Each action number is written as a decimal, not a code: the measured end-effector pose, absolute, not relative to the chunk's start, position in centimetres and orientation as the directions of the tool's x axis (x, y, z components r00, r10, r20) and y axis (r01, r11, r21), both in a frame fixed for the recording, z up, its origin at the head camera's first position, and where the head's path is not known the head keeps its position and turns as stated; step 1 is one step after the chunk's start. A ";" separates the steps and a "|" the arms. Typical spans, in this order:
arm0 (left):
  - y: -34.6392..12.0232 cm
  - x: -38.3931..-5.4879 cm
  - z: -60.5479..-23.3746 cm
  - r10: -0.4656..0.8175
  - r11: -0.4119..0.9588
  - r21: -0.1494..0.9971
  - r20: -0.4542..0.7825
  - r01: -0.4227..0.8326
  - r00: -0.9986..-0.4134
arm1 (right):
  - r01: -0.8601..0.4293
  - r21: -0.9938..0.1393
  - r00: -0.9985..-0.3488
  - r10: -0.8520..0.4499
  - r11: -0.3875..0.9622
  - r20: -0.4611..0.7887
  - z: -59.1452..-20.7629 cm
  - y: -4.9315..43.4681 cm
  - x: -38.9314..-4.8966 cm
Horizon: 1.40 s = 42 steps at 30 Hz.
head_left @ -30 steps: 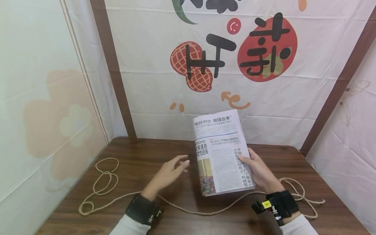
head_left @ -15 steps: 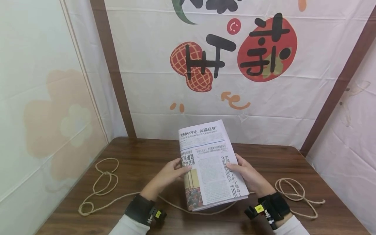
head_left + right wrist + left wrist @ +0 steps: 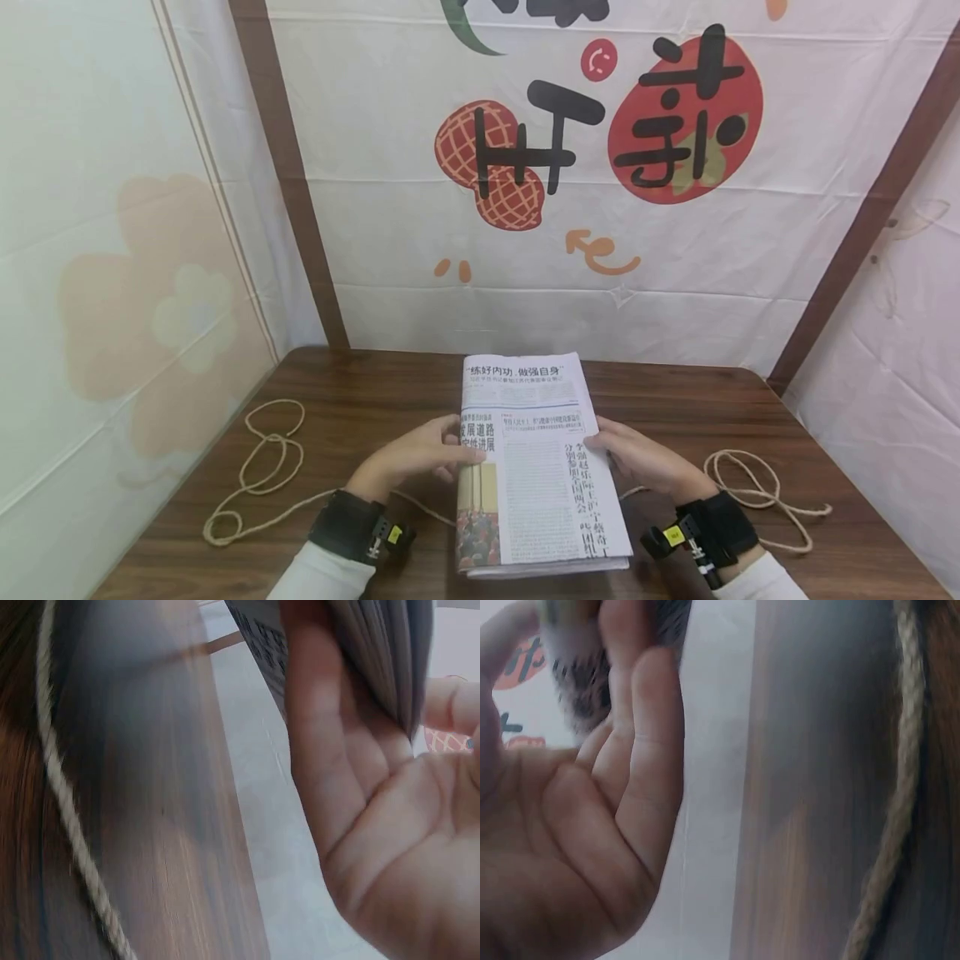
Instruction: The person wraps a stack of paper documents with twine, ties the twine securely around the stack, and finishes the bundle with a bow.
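Observation:
A folded newspaper (image 3: 540,492) lies face up between both hands, over the middle of a long beige rope (image 3: 907,720). My left hand (image 3: 412,454) grips its left edge, with the thumb on the front page and the fingers underneath. On the opposite edge my right hand (image 3: 648,458) holds it the same way. The right wrist view shows the stacked page edges (image 3: 390,667) between the fingers and thumb. In the head view the newspaper hides the middle stretch of rope, which comes out on both sides of it.
The rope's loose loops rest on the brown wooden table (image 3: 390,383) at the left and right. A printed white cloth (image 3: 390,217) hangs behind the table, with further cloth panels at the sides. Each wrist wears a black strap (image 3: 348,529) with a small camera.
My left hand, free of the newspaper a second ago, now grips its left edge. The newspaper has come down and toward me, straightened and tipped flatter above the rope.

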State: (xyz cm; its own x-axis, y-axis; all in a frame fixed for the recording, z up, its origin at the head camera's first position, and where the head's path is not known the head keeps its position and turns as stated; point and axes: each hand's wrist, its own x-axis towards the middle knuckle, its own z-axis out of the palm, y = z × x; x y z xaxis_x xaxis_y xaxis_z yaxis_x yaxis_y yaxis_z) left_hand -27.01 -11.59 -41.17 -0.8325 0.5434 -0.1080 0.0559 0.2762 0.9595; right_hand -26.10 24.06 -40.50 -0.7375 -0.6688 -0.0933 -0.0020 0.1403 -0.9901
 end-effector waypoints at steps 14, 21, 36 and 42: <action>-12.6 -27.2 -41.9 0.631 0.450 0.888 -0.245 0.090 -0.736 | 0.070 -0.975 -0.604 -0.769 0.209 -0.209 -41.9 24.3 -25.3; -12.4 -26.8 -42.2 0.615 0.515 0.851 -0.283 0.102 -0.736 | 0.071 -0.961 -0.599 -0.759 0.266 -0.255 -42.7 24.2 -25.2; -12.6 -26.8 -42.7 0.534 0.601 0.793 -0.305 0.100 -0.789 | -0.067 -0.865 -0.681 -0.656 0.497 -0.324 -43.4 23.6 -25.2; -14.5 -26.8 -41.9 0.615 0.595 0.773 -0.262 0.220 -0.743 | -0.186 -0.791 -0.740 -0.613 0.583 -0.278 -43.0 23.9 -25.1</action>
State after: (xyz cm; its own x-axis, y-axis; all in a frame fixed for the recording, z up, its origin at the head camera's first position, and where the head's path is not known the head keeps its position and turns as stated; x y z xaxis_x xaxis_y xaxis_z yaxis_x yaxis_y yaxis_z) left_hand -26.83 -14.47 -41.91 -0.7434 0.6153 -0.2620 0.2200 0.5949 0.7731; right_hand -25.06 23.90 -43.03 -0.7400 -0.6126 -0.2777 -0.1857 0.5829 -0.7910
